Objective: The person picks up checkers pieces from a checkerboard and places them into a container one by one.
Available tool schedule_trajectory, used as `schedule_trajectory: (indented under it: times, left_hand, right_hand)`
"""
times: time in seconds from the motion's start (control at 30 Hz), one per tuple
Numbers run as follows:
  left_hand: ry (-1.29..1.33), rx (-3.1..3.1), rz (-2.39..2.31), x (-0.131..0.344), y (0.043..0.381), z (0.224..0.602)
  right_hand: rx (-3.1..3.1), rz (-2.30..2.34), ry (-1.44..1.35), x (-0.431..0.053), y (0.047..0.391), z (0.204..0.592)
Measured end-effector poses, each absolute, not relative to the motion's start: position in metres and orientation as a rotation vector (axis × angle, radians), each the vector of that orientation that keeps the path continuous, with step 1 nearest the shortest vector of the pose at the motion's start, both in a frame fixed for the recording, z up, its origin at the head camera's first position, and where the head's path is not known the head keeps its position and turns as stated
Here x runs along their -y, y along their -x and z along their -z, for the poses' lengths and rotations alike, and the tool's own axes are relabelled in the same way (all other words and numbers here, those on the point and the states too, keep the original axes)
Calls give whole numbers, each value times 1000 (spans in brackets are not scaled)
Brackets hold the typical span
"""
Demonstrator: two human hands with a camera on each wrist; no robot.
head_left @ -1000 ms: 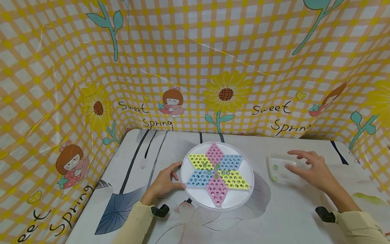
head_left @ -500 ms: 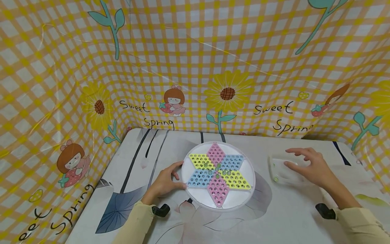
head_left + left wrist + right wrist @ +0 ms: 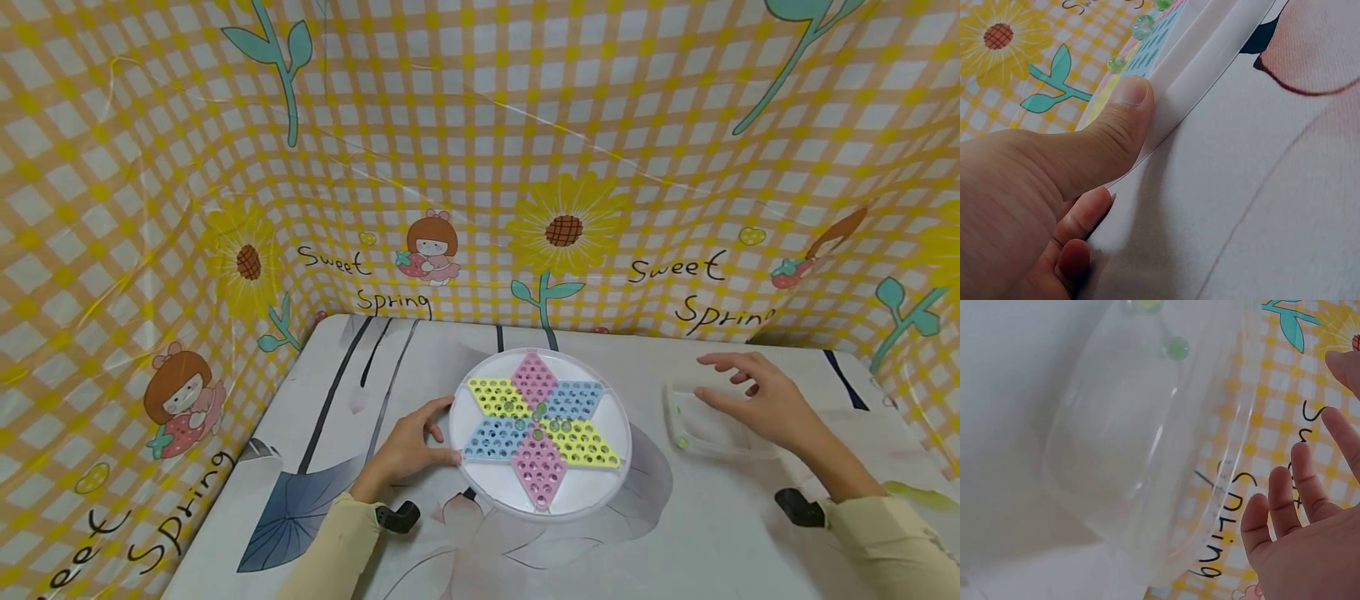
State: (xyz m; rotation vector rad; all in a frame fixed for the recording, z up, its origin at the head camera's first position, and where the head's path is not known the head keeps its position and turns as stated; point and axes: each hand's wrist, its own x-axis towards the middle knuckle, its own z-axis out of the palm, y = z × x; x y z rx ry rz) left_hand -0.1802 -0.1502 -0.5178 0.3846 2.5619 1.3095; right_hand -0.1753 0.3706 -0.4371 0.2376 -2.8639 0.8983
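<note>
A round white Chinese checkers board [image 3: 483,487] with a pink, yellow and blue star lies on the table. Several clear green marbles [image 3: 538,434] sit in holes around its middle. My left hand [image 3: 408,446] grips the board's left edge; in the left wrist view its thumb [image 3: 1129,100] lies on the rim while other fingers curl below. Over a clear plastic box [image 3: 731,450] at the right hovers my right hand [image 3: 757,404], fingers spread and holding nothing. Inside the box, the right wrist view shows a green marble [image 3: 1178,348] and a yellowish one [image 3: 1146,305].
A white tablecloth [image 3: 600,558] with printed flowers and dark stems covers the table. Behind and to the left rises a yellow checked curtain [image 3: 480,150] with sunflowers. Bare tablecloth separates the board from the box.
My right hand has risen a little and shifted left above the box, its fingers still apart. The left hand keeps its place on the board. The head view has shifted slightly.
</note>
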Motion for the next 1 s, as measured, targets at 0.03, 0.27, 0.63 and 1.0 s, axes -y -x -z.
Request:
schedule_trajectory:
  times: [0.03, 0.27, 0.63, 1.0]
  left_hand:
    - [-384, -2562, -1308, 150, 180, 518]
    - [-398, -2569, -1303, 150, 179, 517]
    - [-390, -2566, -1312, 150, 178, 516]
    - [-387, -2566, -1313, 149, 178, 515]
  right_hand:
    - [2861, -894, -238, -370, 176, 436]
    - [2802, -911, -326, -364, 183, 431]
    - [2760, -973, -436, -346, 191, 426]
    - [2785, -1015, -468, -323, 199, 423]
